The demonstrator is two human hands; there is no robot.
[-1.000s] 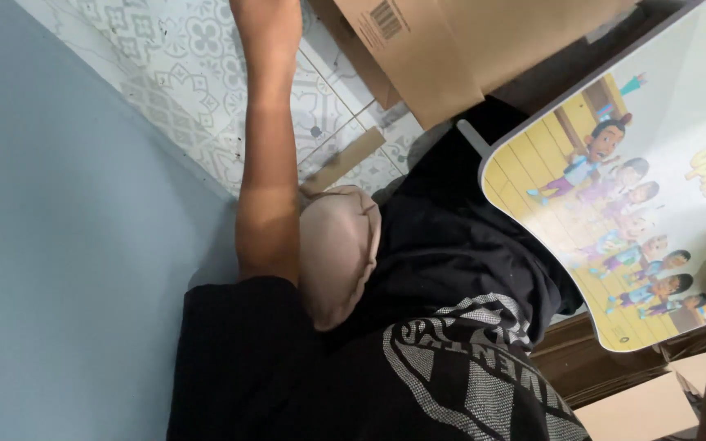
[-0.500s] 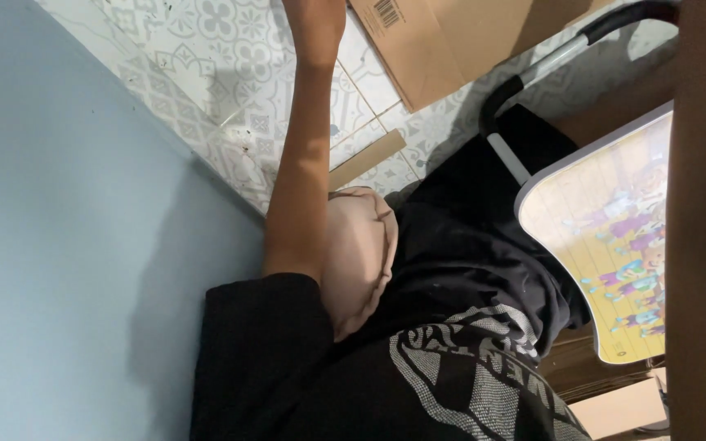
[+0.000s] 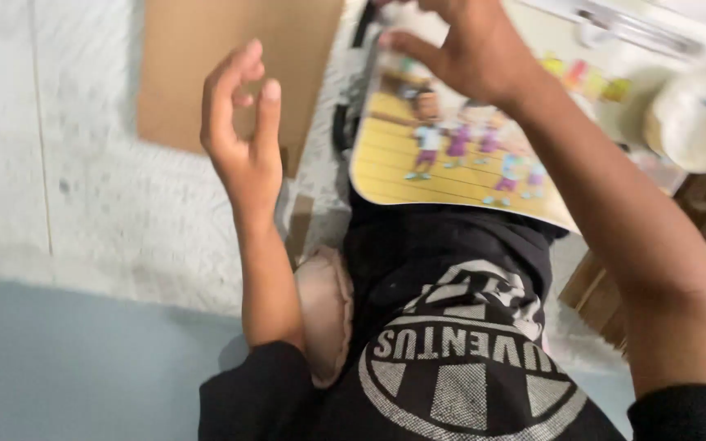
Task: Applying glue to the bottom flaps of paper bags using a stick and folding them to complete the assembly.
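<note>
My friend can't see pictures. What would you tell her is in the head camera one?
Two bare hands are raised over a small table: the left hand is open and empty, the right hand reaches over the cartoon-picture tabletop. Below is the person's black shirt; a cardboard sheet lies on the pale floor.

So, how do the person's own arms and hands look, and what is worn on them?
Both hands, left hand and right hand, are bare: no gloves, rings or watch visible. The forearms are bare too. Short black sleeves of a black shirt with a grey printed emblem cover only the upper arms.
</note>
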